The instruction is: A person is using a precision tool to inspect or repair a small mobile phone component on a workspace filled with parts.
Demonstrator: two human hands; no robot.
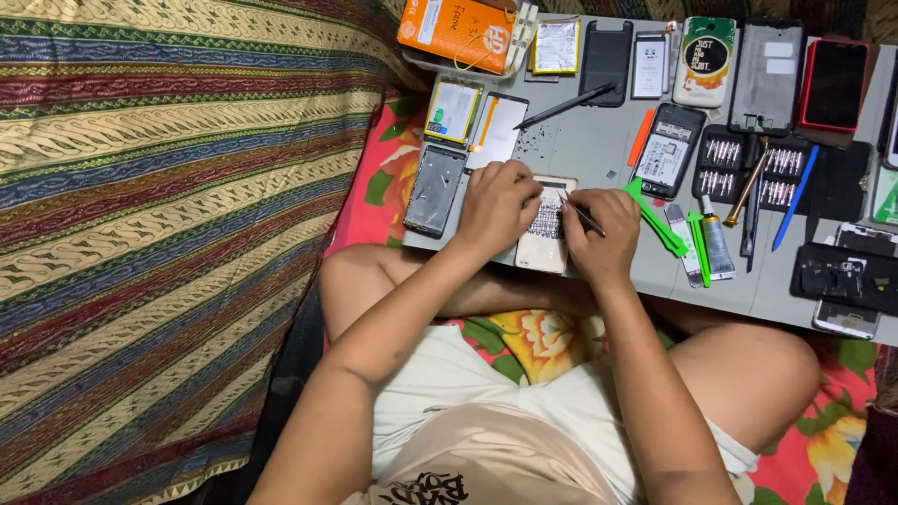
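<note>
Beige phone (543,245): long axis runs from the table's (599,150) near edge to its far edge.
Left hand (496,208): curled, pressed on phone.
Right hand (603,234): tool (585,218) pinched.

A striped woven cloth (140,234) in red, blue and cream fills the left side. A red floral sheet (823,449) covers the floor, and a low grey board (599,140), perhaps a table, lies across it under even, soft light.

Striped multicolour blanket (168,234), grey board (599,140), green pry tools (659,220).
</note>
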